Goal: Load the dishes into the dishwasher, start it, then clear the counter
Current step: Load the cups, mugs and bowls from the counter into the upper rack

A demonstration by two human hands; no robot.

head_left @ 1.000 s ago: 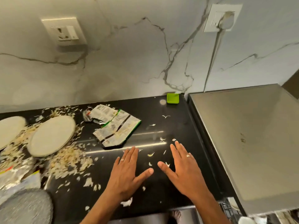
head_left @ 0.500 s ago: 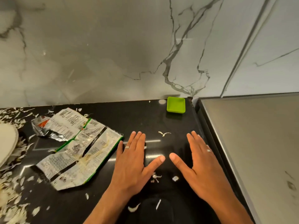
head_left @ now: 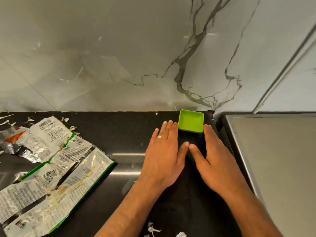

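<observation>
Your black counter [head_left: 106, 134] fills the view under the marble wall, with a steel appliance top [head_left: 273, 159] just beside it on the right. The torn foil wrapper [head_left: 51, 168] lies flat at the left, well apart from your hands, with white scraps [head_left: 153, 230] near your wrists. Half a second ago your left hand [head_left: 162, 159] and right hand [head_left: 217, 161] lay flat mid-counter; they have since slid back toward the wall, thumbs now touching, fingers straight, holding nothing. The small green dish [head_left: 191, 120] sits against the wall, bracketed between your fingertips. I judge you are closing on that dish to lift it away, so counter clearing has begun, with the wrapper and scraps still left
</observation>
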